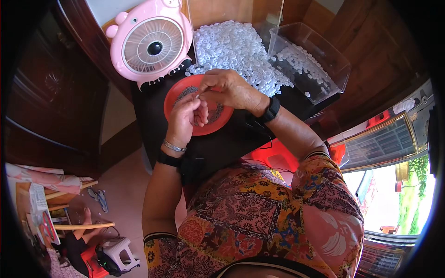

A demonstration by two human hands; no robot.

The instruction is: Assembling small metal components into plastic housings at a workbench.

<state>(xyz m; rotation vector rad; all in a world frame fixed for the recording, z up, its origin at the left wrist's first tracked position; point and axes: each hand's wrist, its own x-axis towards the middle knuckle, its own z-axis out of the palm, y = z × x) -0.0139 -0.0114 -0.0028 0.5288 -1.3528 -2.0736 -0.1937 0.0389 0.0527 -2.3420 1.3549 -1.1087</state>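
Observation:
My left hand [183, 116] and my right hand [235, 91] meet above a round orange-red plate [172, 101]. Thumb and fingers of the left are pinched on a small white plastic piece [198, 96]. The right hand's fingertips press close to that piece, and what they grip is too small to make out. Many tiny grey metal parts [187, 92] lie in the plate, partly hidden by my hands. Just beyond it spreads a large heap of small white plastic pieces [232, 48].
A clear plastic bin [331, 88] with more white pieces lies tilted at the right of the dark table [155, 120]. At the left back stands a pink pig-shaped fan [155, 48]. A red stool [278, 153] is beside the table, and a person's leg [86, 220] shows at lower left.

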